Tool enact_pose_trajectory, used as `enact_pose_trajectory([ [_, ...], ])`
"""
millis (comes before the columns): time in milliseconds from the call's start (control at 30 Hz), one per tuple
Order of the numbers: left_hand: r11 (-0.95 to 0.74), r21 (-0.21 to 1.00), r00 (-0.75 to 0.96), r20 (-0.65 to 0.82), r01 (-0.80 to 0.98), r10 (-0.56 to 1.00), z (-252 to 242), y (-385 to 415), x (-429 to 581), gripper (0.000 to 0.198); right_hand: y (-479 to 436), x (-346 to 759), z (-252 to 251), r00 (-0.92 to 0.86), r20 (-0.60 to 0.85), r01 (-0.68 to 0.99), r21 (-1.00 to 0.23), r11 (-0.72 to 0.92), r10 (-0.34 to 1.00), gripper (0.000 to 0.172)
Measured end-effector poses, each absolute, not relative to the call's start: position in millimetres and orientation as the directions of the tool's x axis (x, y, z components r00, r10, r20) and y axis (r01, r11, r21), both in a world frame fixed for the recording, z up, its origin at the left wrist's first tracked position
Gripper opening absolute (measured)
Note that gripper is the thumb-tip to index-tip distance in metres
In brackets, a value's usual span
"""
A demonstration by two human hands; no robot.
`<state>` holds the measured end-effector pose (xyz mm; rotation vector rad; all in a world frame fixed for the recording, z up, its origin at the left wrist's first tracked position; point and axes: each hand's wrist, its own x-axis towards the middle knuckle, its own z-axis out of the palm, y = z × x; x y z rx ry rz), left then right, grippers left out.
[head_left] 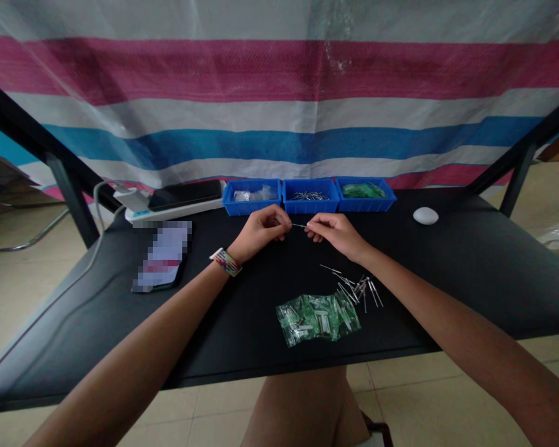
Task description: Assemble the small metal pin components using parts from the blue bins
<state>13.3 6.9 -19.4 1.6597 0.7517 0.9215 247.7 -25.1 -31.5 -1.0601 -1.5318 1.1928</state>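
My left hand (262,231) and my right hand (331,231) meet over the black table (470,267), just in front of the blue bins. Both pinch a thin metal pin (299,225) held level between their fingertips, left hand on one end, right hand on the other. A woven band sits on my left wrist. Nearer to me lie a loose pile of metal pins (356,287) and a heap of small green printed bags (317,317), some with pins inside.
Three blue bins stand at the back: one with clear bags (251,196), one with pins (310,195), one with green bags (364,192). A power strip with a phone on top (179,200), a second phone (163,257) and a white oval object (425,215) also rest on the table.
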Motion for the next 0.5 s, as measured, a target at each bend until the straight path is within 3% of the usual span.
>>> enact_pose_trajectory([
  [500, -0.210, 0.967, 0.572, 0.090, 0.147, 0.816, -20.1, 6.4, 14.5, 0.035, -28.7, 243.6, -33.8, -0.140, 0.221, 0.041, -0.973, 0.229, 0.965, 0.035],
])
